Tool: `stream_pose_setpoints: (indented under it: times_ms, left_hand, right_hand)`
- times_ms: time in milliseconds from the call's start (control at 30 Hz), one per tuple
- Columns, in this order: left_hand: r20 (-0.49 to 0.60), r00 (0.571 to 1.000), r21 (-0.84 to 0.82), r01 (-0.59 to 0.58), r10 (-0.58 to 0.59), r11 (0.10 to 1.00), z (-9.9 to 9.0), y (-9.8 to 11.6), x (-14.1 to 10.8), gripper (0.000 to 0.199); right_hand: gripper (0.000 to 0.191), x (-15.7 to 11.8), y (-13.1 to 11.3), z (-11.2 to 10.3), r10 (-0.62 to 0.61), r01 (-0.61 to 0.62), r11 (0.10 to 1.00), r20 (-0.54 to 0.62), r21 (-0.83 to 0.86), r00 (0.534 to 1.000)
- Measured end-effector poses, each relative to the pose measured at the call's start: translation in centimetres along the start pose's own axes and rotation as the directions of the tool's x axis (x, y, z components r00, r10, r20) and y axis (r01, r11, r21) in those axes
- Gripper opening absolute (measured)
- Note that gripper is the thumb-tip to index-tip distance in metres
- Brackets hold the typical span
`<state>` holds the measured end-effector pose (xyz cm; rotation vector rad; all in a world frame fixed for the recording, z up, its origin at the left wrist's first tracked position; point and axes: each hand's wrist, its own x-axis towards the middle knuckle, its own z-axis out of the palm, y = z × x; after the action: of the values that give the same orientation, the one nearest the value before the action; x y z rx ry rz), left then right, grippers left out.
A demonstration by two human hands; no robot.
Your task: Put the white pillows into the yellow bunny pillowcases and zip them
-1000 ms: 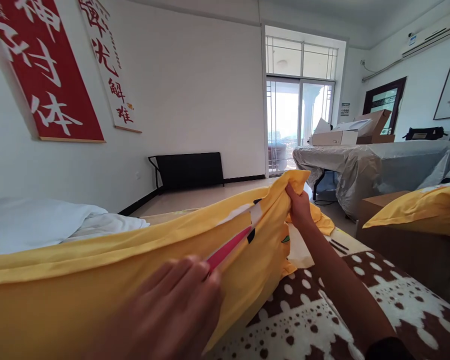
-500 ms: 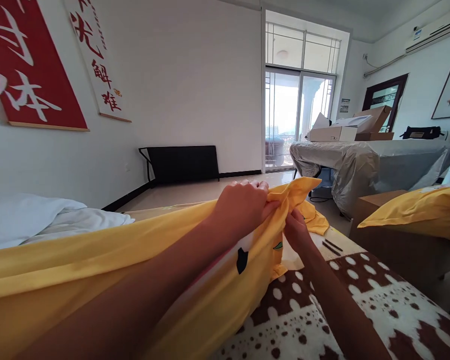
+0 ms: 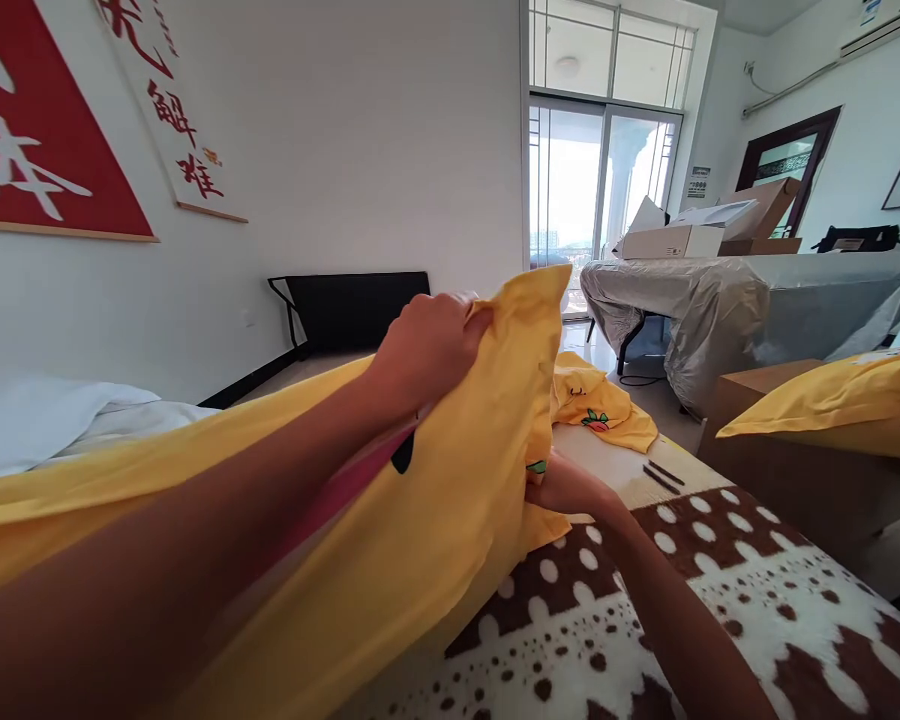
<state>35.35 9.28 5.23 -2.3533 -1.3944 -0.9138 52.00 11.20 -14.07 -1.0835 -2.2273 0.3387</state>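
Note:
A large yellow cloth (image 3: pixel 450 480) with dark and pink printed patches stretches from the left edge to the middle. My left hand (image 3: pixel 439 345) is closed on its upper edge, and a corner stands up just right of the fingers. Lower down, my right hand (image 3: pixel 562 485) is against the hanging side of the cloth; its fingertips are hidden behind the folds. Beyond it lies a crumpled yellow cloth piece (image 3: pixel 607 405) with a strawberry print. Both rest over a brown and white patterned blanket (image 3: pixel 720 560).
Two thin dark sticks (image 3: pixel 664 475) lie near the bed's far edge. White bedding (image 3: pixel 67 415) is at the left. A yellow pillow (image 3: pixel 847 405) sits on a cardboard box (image 3: pixel 727 430) at the right. Behind stands a plastic-covered table (image 3: pixel 690 300) with boxes on it.
My left hand has moved up and left, raising the cloth corner. My right hand has gone down and left, away from the corner. The view has tilted slightly down.

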Motion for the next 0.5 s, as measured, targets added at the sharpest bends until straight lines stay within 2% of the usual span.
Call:
stream_pose_setpoints:
  times_ms: [100, 233, 367, 500]
  left_hand:
    - [-0.098, 0.995, -0.015, 0.025, -0.026, 1.000, -1.2, -1.4, 0.4, 0.034]
    - [-0.165, 0.981, -0.034, 0.095, -0.100, 0.995, -2.8, -3.1, 1.0, 0.041]
    - [-0.121, 0.990, -0.002, 0.072, -0.072, 0.997, -3.2, -4.0, 1.6, 0.044]
    - [0.014, 0.999, 0.115, -0.047, 0.046, 0.992, -2.6, -2.9, 1.9, 0.036]
  right_hand:
    - [0.025, 0.6, -0.1, 1.6, 0.076, -0.080, 0.996, -0.093, -0.041, 0.993]
    - [0.018, 0.9, 1.2, 2.7, 0.094, -0.096, 0.995, -0.073, -0.034, 0.993]
    - [0.018, 1.1, 2.7, 4.4, 0.070, -0.070, 0.998, -0.086, 0.008, 0.994]
    - [0.014, 1.7, 3.5, 6.7, 0.090, -0.080, 0.995, -0.192, 0.060, 0.977]
